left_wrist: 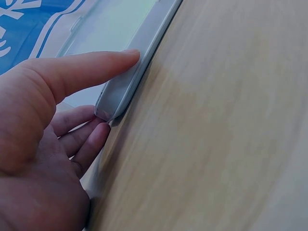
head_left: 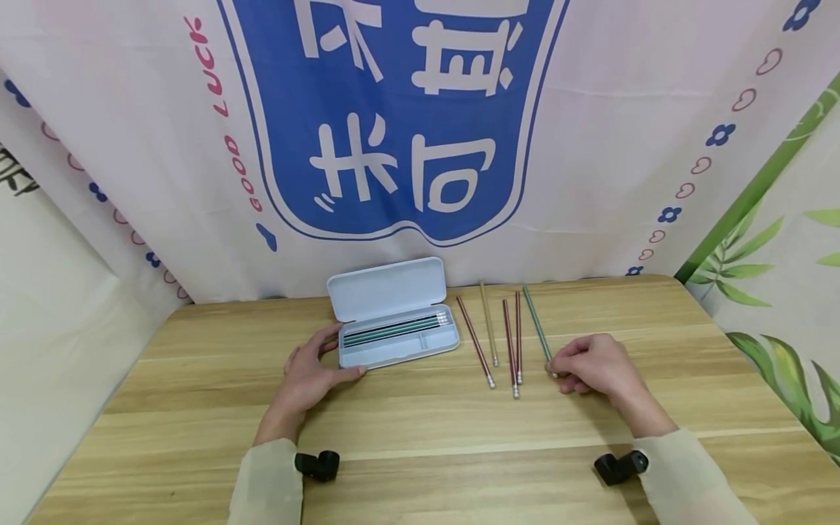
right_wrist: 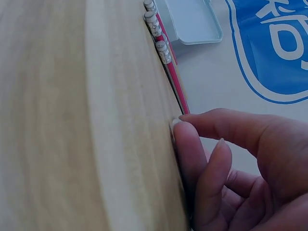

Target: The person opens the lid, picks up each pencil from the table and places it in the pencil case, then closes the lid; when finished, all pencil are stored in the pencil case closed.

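Note:
A light blue pencil case [head_left: 400, 358] lies on the table with its lid [head_left: 387, 288] raised at the back. Inside it, several dark green pencils [head_left: 387, 334] lie side by side. My left hand [head_left: 310, 380] grips the case's left end, thumb along the front edge and fingers round the side. To the right, my right hand [head_left: 596, 364] pinches the eraser end of a green pencil [head_left: 537, 321], whose far end points to the back of the table. In the right wrist view, thumb and forefinger meet at the pencil's end [right_wrist: 176, 122], which they mostly cover.
Between case and right hand lie red pencils [head_left: 475, 341] and one yellowish pencil [head_left: 489, 324], eraser ends towards me. Two red ones [head_left: 509, 343] nearly touch. Behind the wooden table [head_left: 446, 452] hangs a printed cloth [head_left: 590, 146].

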A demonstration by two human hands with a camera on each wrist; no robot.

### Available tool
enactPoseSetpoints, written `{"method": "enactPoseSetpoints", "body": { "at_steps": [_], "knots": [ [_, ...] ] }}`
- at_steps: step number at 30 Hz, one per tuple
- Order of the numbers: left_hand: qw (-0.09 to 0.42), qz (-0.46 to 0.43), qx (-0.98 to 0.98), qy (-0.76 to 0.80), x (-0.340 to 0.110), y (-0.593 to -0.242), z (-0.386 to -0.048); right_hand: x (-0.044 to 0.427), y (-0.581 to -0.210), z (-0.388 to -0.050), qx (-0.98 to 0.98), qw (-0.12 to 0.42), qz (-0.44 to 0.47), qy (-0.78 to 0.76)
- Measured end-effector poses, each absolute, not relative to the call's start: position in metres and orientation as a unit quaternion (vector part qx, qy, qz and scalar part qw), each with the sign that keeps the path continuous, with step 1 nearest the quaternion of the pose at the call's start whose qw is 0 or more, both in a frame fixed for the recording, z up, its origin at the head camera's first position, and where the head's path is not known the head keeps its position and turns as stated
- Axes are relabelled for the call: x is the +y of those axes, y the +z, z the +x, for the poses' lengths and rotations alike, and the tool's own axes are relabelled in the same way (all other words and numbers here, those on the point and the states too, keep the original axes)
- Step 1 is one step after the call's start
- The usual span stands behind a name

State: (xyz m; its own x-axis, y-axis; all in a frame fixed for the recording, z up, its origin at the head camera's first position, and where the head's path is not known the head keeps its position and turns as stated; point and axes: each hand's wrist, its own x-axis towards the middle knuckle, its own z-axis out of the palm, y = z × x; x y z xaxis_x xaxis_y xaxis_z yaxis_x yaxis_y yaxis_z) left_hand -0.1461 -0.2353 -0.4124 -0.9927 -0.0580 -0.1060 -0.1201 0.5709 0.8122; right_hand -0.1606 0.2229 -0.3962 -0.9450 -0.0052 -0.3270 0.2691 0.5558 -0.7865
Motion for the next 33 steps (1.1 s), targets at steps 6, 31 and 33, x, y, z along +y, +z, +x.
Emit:
{"method": "enactPoseSetpoints", "body": {
  "at_steps": [6, 31, 33],
  "knots": [
    [0.034, -0.051, 0.886, 0.46, -0.235, -0.411, -0.146, 0.225, -0.396, -0.16, 0.88, 0.142, 0.069, -0.448],
    [0.033, -0.05, 0.886, 0.46, -0.235, -0.413, -0.147, 0.232, -0.402, -0.162, 0.847, 0.148, 0.06, -0.506],
    [0.032, -0.049, 0.886, 0.46, -0.235, -0.413, -0.147, 0.234, -0.403, -0.163, 0.834, 0.155, 0.063, -0.526]
  ]
}}
